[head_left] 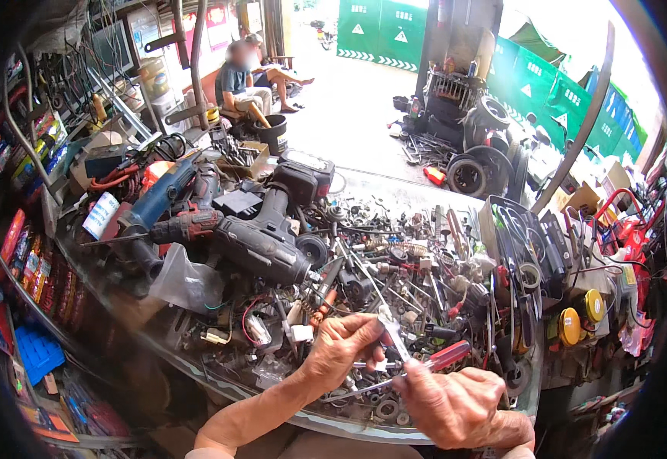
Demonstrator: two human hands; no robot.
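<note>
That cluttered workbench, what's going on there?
A person is working over a workbench heaped with screws, parts and power tools. The left hand pinches a small metal part, while the right hand holds a red-handled screwdriver against it. A black cordless drill lies just beyond, untouched.

Bare shiny metal tool (392,333) in the left hand (339,348); glossy red plastic screwdriver handle (448,355); matt black plastic drill (261,243); dull metal screws (395,275) over the smooth glass worktop (326,422)
</note>
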